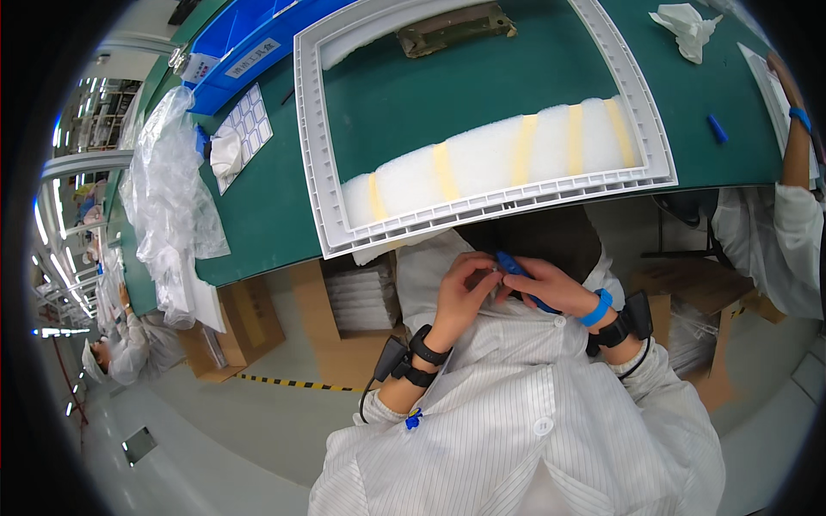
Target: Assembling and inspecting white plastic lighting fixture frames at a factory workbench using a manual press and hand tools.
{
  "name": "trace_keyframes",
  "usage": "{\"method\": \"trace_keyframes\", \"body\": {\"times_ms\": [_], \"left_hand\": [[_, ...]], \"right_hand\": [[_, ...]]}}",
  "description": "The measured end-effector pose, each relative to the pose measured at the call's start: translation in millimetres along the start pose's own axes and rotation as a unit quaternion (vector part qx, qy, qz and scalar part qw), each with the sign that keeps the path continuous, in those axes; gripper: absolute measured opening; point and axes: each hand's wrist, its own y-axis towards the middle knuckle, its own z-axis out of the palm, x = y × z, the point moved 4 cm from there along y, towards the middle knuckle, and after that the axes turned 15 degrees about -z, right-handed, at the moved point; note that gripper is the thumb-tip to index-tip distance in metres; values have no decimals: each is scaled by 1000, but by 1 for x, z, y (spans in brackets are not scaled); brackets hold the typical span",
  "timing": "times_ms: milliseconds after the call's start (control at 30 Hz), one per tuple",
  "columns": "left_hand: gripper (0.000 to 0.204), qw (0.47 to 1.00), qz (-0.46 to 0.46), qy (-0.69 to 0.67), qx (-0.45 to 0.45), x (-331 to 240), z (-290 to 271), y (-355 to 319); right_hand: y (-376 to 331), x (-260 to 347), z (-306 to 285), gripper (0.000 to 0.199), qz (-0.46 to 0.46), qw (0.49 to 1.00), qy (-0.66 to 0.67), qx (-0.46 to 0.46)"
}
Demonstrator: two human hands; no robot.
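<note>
Close to my body, just below the table's front edge, my two hands are together. My right hand [559, 286] is closed around a slim blue hand tool [509, 263], whose exact kind I cannot tell. The fingertips of my left hand [465, 291] are pinched beside the tool's upper end; something small may be between them, too small to name. Beyond my hands, a white rectangular plastic frame [311, 155] lies on the green table [258, 232], its near side at the edge. White foam [482, 156] with yellow strips runs along its near inner side.
Blue bins [249, 52], a label sheet [251, 129] and clear plastic film [168, 189] are at the left. Crumpled tissue [686, 30] and a blue cap-like piece [718, 129] lie at the right, near another person's arm [796, 155]. Cardboard boxes [249, 322] stand below the table.
</note>
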Motion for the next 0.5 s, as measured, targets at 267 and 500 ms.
{"method": "trace_keyframes", "body": {"times_ms": [267, 500], "left_hand": [[16, 966, 69, 241, 67, -62, -8, -1], [16, 937, 92, 319, 106, -53, -12, 2]], "right_hand": [[-17, 55, -24, 40, -35, 884, -449, 127], [-10, 50, -24, 41, 18, 880, -433, 196]]}}
